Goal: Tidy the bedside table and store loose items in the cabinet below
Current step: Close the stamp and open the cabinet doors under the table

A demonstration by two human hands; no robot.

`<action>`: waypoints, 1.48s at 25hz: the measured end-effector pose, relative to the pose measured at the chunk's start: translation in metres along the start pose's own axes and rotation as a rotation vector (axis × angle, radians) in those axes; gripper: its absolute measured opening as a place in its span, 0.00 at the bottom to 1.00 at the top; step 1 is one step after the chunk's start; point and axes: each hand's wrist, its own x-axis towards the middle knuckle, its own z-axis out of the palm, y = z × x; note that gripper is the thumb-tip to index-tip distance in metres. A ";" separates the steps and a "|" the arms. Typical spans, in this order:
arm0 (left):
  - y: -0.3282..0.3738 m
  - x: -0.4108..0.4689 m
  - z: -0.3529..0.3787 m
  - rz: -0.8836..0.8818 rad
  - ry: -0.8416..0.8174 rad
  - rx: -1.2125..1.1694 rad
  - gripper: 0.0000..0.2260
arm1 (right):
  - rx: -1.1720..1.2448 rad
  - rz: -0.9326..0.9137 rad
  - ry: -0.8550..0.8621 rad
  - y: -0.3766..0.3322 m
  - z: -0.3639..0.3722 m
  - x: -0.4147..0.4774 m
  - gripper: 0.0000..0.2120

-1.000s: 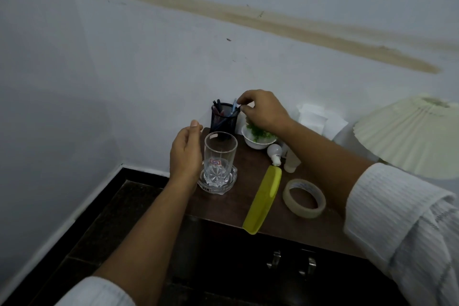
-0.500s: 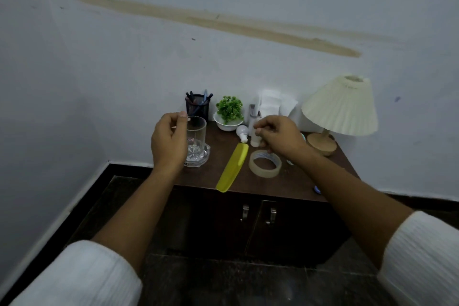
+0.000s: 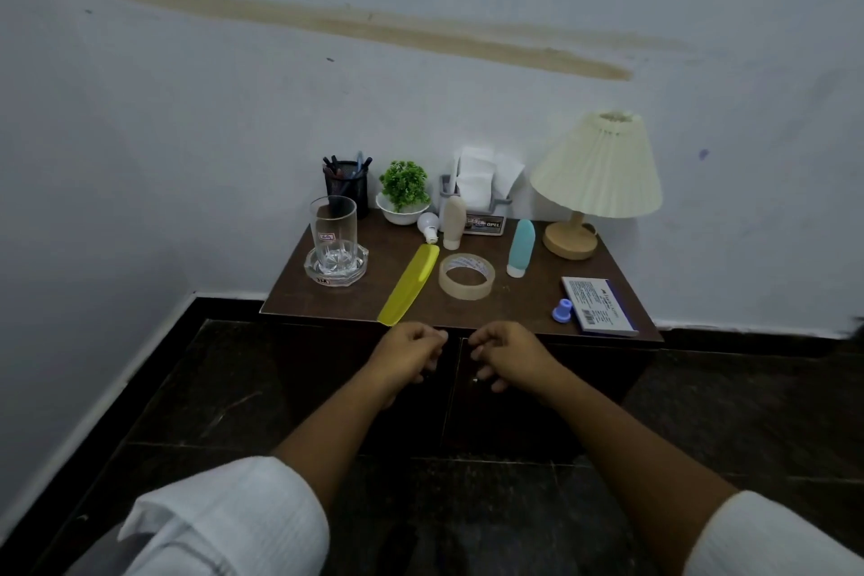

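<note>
A brownish streak [image 3: 364, 30] crosses the pale wall [image 3: 187, 131] above dark floor tiles [image 3: 187, 388].

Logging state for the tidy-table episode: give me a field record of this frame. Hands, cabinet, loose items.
left hand: fingers curled at top of left door; grip on a handle hidden
right hand: same at right door
cabinet doors: both closed
front: yellow comb reaching the front edge, tape roll, purple cap, blue-and-white box
middle: glass standing in glass dish, bulb, beige bottle, teal bottle
back: pen holder, plant, tissue holder, lamp
</note>
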 end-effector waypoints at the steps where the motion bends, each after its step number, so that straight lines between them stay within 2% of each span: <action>1: -0.007 0.002 0.003 -0.015 -0.001 0.043 0.11 | -0.015 0.015 -0.004 0.006 0.004 0.001 0.10; 7: -0.026 0.018 0.009 -0.104 0.171 0.252 0.14 | -0.037 0.061 -0.011 0.012 0.012 0.015 0.09; 10: -0.023 0.020 0.016 -0.122 0.201 0.327 0.16 | -0.030 0.072 -0.090 0.009 0.018 0.017 0.14; 13: -0.030 0.023 0.017 -0.130 0.196 0.272 0.14 | 0.008 0.079 -0.178 0.007 0.025 0.017 0.20; 16: -0.039 0.022 0.010 -0.175 0.059 0.017 0.08 | 0.016 0.075 -0.237 0.003 0.034 0.015 0.24; 18: -0.044 0.019 0.009 -0.218 -0.061 -0.072 0.10 | 0.022 0.061 -0.242 0.000 0.039 0.012 0.24; 22: -0.055 0.014 0.007 -0.236 -0.106 -0.024 0.09 | -0.094 0.078 -0.238 -0.009 0.033 0.003 0.18; 26: -0.060 -0.001 -0.008 -0.255 -0.166 0.021 0.10 | -0.282 0.144 -0.212 -0.015 0.021 -0.003 0.17; 29: -0.064 -0.011 -0.019 -0.266 -0.226 0.051 0.09 | -0.278 0.096 -0.186 -0.013 0.020 -0.007 0.14; 31: -0.065 -0.017 -0.026 -0.276 -0.271 0.083 0.08 | -0.243 0.063 -0.188 -0.014 0.023 -0.011 0.16; 33: -0.064 -0.023 -0.031 -0.287 -0.313 0.117 0.08 | -0.223 0.010 -0.264 -0.018 0.026 -0.014 0.20; 37: -0.061 -0.031 -0.045 -0.328 -0.384 0.203 0.09 | -0.208 0.016 -0.476 -0.025 0.025 -0.013 0.21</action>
